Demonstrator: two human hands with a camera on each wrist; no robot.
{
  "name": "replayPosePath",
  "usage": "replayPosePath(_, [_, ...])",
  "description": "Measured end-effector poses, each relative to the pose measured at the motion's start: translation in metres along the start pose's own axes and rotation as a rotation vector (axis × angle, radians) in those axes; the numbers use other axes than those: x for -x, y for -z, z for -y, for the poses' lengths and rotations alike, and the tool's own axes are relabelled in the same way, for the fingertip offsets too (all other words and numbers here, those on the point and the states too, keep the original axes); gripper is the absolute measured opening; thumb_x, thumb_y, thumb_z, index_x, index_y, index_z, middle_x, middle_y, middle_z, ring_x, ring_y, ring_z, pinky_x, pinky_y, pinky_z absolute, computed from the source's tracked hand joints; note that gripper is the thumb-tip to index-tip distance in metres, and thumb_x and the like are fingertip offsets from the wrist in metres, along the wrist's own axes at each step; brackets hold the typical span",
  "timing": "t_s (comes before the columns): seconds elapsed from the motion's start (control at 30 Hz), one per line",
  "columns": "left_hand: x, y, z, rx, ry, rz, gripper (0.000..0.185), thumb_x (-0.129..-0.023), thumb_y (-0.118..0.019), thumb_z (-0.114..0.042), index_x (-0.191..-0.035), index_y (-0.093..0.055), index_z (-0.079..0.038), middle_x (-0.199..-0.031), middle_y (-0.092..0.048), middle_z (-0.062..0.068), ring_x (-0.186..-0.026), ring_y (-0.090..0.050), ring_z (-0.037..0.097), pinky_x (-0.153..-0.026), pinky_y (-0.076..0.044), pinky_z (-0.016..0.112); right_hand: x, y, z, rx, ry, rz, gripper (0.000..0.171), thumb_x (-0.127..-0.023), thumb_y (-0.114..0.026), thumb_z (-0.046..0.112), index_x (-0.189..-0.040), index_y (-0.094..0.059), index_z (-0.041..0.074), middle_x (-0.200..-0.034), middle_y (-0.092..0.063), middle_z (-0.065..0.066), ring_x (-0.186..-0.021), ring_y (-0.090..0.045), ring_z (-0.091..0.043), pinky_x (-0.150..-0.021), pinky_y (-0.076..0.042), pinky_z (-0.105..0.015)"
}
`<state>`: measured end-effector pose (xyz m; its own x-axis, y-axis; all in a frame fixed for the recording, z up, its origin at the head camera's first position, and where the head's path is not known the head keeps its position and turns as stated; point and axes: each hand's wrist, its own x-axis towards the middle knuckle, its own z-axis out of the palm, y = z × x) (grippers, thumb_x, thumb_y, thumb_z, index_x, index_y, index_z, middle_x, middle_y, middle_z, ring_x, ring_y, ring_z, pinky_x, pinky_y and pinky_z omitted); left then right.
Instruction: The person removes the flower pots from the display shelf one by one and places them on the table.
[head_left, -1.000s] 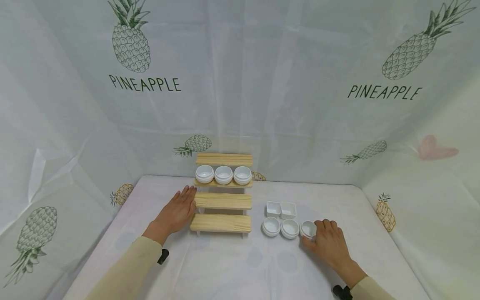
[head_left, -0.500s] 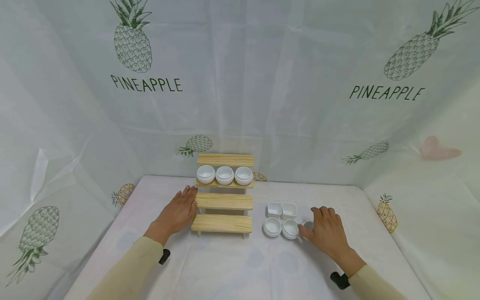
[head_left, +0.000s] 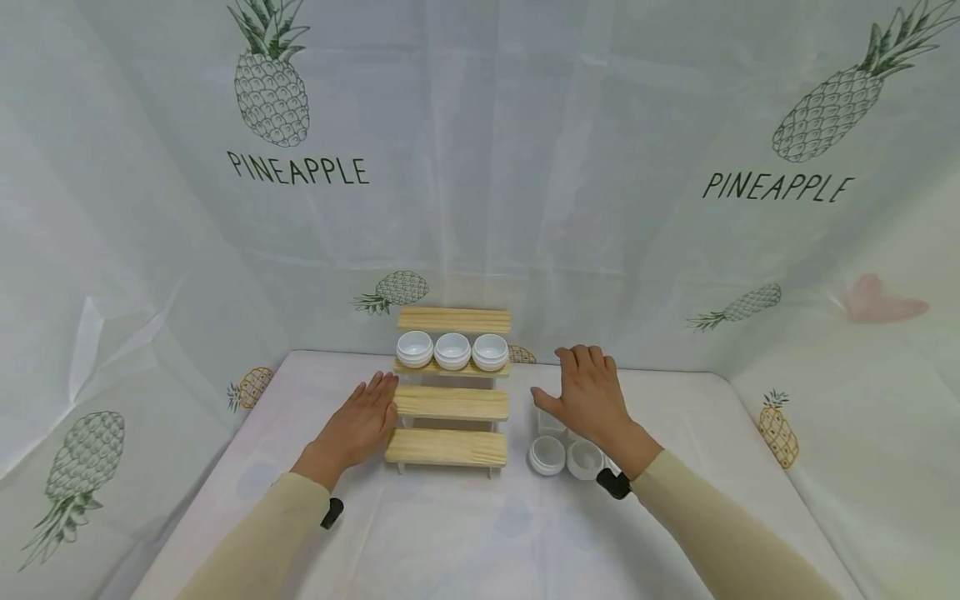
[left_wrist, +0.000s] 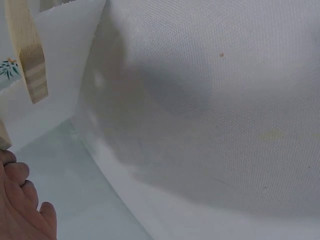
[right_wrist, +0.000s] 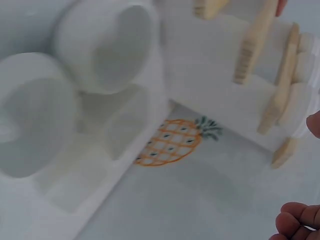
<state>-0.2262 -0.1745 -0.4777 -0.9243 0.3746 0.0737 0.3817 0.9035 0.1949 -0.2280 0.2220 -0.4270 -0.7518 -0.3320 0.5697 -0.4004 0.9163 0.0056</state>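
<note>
Small white round bowls (head_left: 566, 457) sit on the counter (head_left: 465, 533) beneath the right hand (head_left: 588, 398), hovering open-fingered and empty. Left hand (head_left: 358, 425) rests flat against the tiered wooden rack (head_left: 451, 402). A low sweep could knock them.

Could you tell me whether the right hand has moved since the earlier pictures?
Yes. The right hand has left the round white bowls and gone up and toward the wooden stepped shelf, now above the square dishes, fingers spread.

Draped all around in pale pineapple-print cloth (head_left: 480, 167), "PINEAPPLE" lettered left and right; same white cloth spread over the table (head_left: 465, 533); soft, even light.
</note>
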Motion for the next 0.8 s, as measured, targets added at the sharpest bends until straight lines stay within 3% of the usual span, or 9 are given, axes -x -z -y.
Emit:
replayPosePath(0.17, [0.0, -0.001, 0.0, -0.012, 0.0, 0.007, 0.061, -0.115, -0.025, -0.03, -0.164, -0.027, 0.006, -0.172, -0.028, 0.022, -0.161, -0.023, 0.04, -0.132, -0.022, 0.057, -0.03, -0.001, 0.021, -0.012, 0.051, -0.025, 0.073, -0.085, -0.079, 0.053, -0.125, -0.063, -0.005, -0.11, -0.067, -0.022, -0.102, -0.059, -0.042, -0.081, -0.05, -0.054])
replayPosePath(0.3, [0.0, -0.001, 0.001, -0.021, 0.003, 0.01, 0.061, -0.115, -0.025, -0.03, -0.164, -0.026, 0.006, -0.172, -0.028, 0.022, -0.161, -0.023, 0.04, -0.132, -0.022, 0.056, -0.044, -0.006, 0.034, -0.015, 0.052, 0.007, 0.071, -0.087, -0.077, 0.054, -0.126, -0.062, -0.003, -0.113, -0.066, -0.02, -0.102, -0.057, -0.041, -0.083, -0.049, -0.053])
replayPosePath(0.57, [-0.001, -0.002, 0.002, -0.017, 0.009, 0.019, 0.061, -0.116, -0.024, -0.031, -0.165, -0.024, 0.005, -0.173, -0.026, 0.02, -0.162, -0.022, 0.039, -0.132, -0.021, 0.055, -0.055, -0.02, 0.049, -0.008, 0.065, 0.016, 0.064, -0.088, -0.075, 0.05, -0.119, -0.063, -0.004, -0.108, -0.066, -0.02, -0.099, -0.058, -0.04, -0.081, -0.05, -0.052])
replayPosePath(0.8, [-0.001, -0.002, 0.002, -0.008, 0.013, 0.016, 0.061, -0.116, -0.024, -0.031, -0.165, -0.024, 0.005, -0.173, -0.027, 0.02, -0.162, -0.022, 0.038, -0.133, -0.021, 0.055, -0.058, -0.026, 0.054, 0.03, 0.084, 0.009, 0.064, -0.09, -0.073, 0.056, -0.114, -0.063, -0.003, -0.104, -0.066, -0.018, -0.095, -0.058, -0.037, -0.077, -0.05, -0.048])
